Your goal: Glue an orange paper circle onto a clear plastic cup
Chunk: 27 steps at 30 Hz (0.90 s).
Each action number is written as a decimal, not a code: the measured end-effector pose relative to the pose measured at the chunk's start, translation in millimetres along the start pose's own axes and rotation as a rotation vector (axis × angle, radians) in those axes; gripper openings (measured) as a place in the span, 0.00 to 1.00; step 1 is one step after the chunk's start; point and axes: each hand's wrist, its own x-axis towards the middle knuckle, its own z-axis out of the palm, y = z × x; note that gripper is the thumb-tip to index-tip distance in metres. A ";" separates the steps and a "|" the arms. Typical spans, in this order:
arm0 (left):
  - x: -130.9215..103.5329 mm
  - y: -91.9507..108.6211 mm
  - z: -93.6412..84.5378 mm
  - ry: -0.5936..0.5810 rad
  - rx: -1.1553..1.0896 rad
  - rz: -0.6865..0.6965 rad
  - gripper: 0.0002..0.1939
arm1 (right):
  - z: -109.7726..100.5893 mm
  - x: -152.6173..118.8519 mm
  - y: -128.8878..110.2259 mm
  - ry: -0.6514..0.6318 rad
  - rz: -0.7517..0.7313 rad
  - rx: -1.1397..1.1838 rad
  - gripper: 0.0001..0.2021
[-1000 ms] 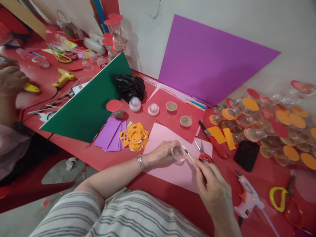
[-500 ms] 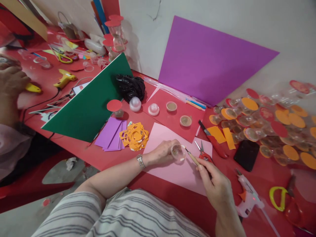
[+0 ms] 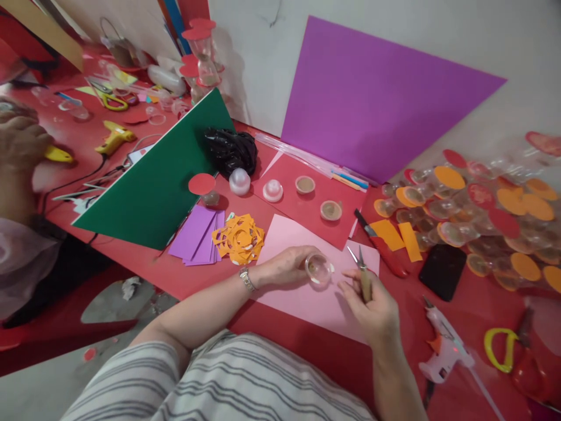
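Note:
My left hand (image 3: pixel 291 263) is closed round a small clear plastic cup (image 3: pixel 319 270), tilted with its mouth toward me. White bits cling to the cup's rim. A slim tool with a wooden handle (image 3: pixel 365 285) points away from me in my right hand (image 3: pixel 372 310); its tip overlaps the scissors behind, so its kind is unclear. My right thumb and forefinger reach toward the cup, apart from it. Beneath both hands lies a pink sheet (image 3: pixel 280 234). The open blades of the scissors (image 3: pixel 353 255) show just beyond my right hand.
Two sand-filled cups (image 3: pixel 305 185) stand on red card beyond the sheet. A glue gun (image 3: pixel 447 345), a phone (image 3: pixel 442 272) and many cup hourglasses (image 3: pixel 491 216) crowd the right. A green board (image 3: pixel 162 187) rises left, with another person's hands (image 3: pixel 21 134) past it.
My right hand has drawn the tool's tip back from the cup's rim and turned it upright, with thumb and forefinger now extended. My left hand still holds the cup.

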 end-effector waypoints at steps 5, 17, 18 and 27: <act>0.5 0.6 -1.4 0.016 0.092 -0.016 0.13 | 8.2 11.4 -3.7 0.041 -0.244 -0.031 0.08; -1.4 -2.1 8.4 0.094 0.028 0.060 0.22 | 15.4 11.7 -2.0 0.078 -0.440 -0.057 0.04; -1.0 -1.9 8.5 0.085 0.022 0.065 0.20 | 16.0 11.7 -1.6 0.072 -0.438 -0.054 0.04; 1.6 -5.0 8.4 0.081 0.086 0.090 0.13 | 16.5 17.4 -4.2 -0.016 -0.242 -0.046 0.12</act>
